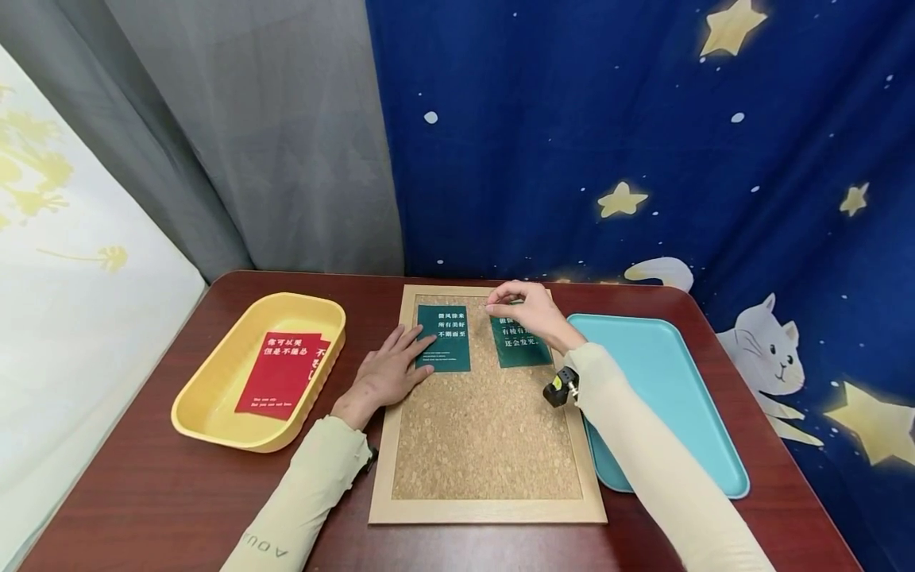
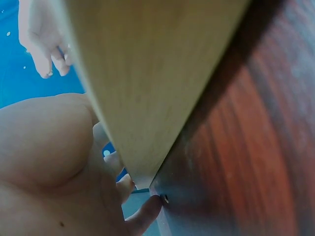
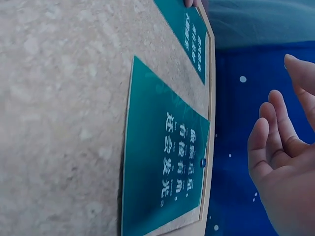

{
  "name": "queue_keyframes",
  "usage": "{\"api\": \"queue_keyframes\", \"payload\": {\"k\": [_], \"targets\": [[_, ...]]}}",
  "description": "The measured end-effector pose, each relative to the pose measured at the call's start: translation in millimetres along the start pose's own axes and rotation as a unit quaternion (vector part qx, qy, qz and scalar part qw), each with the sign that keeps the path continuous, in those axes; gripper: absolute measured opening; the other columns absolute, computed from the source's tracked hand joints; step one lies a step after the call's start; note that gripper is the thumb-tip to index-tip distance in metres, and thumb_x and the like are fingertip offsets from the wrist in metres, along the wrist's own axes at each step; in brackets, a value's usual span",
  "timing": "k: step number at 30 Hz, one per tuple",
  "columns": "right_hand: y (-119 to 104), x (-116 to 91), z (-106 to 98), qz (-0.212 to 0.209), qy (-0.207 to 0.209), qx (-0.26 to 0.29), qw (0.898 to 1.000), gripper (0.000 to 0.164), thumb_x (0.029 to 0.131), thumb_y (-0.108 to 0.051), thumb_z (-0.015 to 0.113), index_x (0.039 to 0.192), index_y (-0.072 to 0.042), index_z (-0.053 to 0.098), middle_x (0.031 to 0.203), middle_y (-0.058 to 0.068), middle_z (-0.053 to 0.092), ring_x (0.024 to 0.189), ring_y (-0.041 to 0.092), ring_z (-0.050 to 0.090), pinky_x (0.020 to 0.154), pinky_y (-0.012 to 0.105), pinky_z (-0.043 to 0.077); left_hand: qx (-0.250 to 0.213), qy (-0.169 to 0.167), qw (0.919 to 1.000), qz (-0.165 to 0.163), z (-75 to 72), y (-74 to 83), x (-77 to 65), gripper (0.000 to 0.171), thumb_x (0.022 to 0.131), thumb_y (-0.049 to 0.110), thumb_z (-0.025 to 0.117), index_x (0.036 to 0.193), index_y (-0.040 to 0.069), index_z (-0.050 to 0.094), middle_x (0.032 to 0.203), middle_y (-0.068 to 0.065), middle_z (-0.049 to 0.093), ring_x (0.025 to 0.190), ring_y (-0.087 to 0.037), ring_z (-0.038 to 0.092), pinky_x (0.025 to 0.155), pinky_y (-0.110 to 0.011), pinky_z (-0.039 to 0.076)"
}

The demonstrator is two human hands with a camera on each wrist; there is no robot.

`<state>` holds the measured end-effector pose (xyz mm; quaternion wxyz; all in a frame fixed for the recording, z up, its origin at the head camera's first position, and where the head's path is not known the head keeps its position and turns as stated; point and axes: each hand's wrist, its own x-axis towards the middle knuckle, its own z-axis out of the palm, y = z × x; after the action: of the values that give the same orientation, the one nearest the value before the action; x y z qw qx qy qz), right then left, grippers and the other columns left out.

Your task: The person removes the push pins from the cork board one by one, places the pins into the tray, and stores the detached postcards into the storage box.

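My left hand (image 1: 389, 373) lies over the left side of a framed cork board (image 1: 486, 445), its fingertips on a dark green card (image 1: 452, 342) with white writing. In the left wrist view that hand (image 2: 49, 162) is beside the pale wooden frame (image 2: 147, 73). Above the top of a second green card (image 1: 518, 349) hovers my right hand (image 1: 532, 311), fingers bent loosely. The right wrist view shows the right hand (image 3: 290, 147) apart from this card (image 3: 157, 162), with nothing visible in its fingers. A small blue push pin (image 3: 203, 162) sits at the card's top edge.
On the left stands a yellow tray (image 1: 193, 397) with red cards (image 1: 275, 373) in it. A light blue tray (image 1: 679, 397) lies to the right, partly under my right sleeve (image 1: 643, 445). The reddish-brown table (image 1: 129, 477) backs onto curtains.
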<state>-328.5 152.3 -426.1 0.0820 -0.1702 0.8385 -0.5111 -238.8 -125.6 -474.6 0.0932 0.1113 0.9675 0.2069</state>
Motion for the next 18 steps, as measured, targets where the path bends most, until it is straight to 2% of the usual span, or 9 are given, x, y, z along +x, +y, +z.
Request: {"api": "queue_keyframes", "payload": {"k": [5,11,18], "targets": [[6,-7,-4,0.006,0.021,-0.012,1.0,0.021,0.095,-0.025,0.078,0.112,-0.013,0.077,0.12,0.001,0.072,0.111,0.025,0.062,0.096,0.042,0.051,0.003,-0.001,1.0,0.0,0.4,0.1,-0.2,0.062,0.107,0.043,0.055,0.163,0.026,0.037,0.176,-0.003,0.019,0.166,-0.033,0.007,0.124,-0.07,0.024],[15,-11,-10,0.018,0.035,-0.021,0.999,0.026,0.095,-0.024,0.078,0.115,-0.009,0.075,0.122,0.002,0.071,0.109,0.025,0.061,0.092,0.04,0.05,0.005,-0.001,1.0,-0.004,1.3,-1.1,-0.7,0.062,0.107,0.043,0.055,0.163,0.027,0.036,0.177,-0.003,0.018,0.166,-0.033,0.006,0.124,-0.069,0.025],[21,-17,-21,0.031,0.045,-0.02,0.998,0.025,0.094,-0.022,0.079,0.114,-0.007,0.075,0.12,0.004,0.071,0.107,0.026,0.065,0.094,0.042,0.054,0.009,0.001,1.0,0.001,0.6,0.4,0.2,0.061,0.107,0.043,0.054,0.163,0.026,0.036,0.177,-0.004,0.018,0.165,-0.034,0.006,0.123,-0.07,0.025]]}}
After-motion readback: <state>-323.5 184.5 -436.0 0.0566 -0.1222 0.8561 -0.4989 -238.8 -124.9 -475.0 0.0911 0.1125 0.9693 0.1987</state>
